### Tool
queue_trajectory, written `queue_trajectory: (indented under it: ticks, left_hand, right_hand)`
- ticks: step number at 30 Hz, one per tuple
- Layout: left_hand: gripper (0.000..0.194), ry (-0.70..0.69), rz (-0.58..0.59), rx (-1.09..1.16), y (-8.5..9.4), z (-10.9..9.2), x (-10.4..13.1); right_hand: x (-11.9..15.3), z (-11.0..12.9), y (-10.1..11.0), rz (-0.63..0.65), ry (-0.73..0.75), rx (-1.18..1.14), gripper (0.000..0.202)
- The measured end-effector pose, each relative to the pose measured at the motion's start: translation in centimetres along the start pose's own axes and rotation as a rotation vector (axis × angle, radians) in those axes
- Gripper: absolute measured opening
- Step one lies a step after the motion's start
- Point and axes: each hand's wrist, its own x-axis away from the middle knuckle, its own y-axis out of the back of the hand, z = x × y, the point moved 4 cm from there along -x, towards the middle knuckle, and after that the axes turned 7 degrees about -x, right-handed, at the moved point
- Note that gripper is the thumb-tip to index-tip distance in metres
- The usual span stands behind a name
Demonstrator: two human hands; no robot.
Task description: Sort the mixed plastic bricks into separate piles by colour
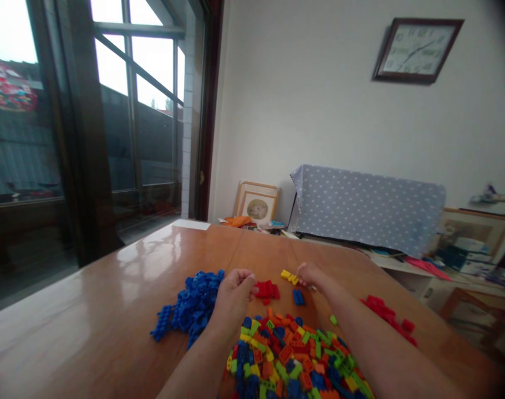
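Note:
My left hand is closed, with its fingertips pinched at the left end of a short row of red bricks; whether a brick is between them is too small to tell. My right hand has curled fingers beside the small yellow bricks, and what it grips is hidden. Two blue bricks lie side by side just below the yellow ones. A heap of blue bricks is left of my left hand. Between my forearms spreads a large pile of mixed bricks in several colours.
More red bricks lie to the right of my right forearm on the glossy wooden table. A white sheet rests at the far edge. Behind stand a framed picture and a dotted blue cloth over something.

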Motion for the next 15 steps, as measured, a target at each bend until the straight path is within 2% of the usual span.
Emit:
queue_trajectory:
  ticks: [3, 5, 15]
  left_hand:
    - [0.039, -0.006, 0.005, -0.010, 0.0, -0.1, 0.1]
    - [0.038, -0.014, 0.007, -0.020, -0.1, -0.1, 0.1]
    - [0.032, -0.024, -0.001, -0.067, 0.1, 0.1, -0.2]
  right_hand:
    - [-0.1, -0.7, -0.4, 0.078, -0.102, -0.012, 0.031]
    - [-0.1, -0.8, -0.7, 0.106, -0.114, -0.019, 0.034]
    - [-0.3, 0.3, -1.5, 0.067, 0.005, -0.058, 0.033]
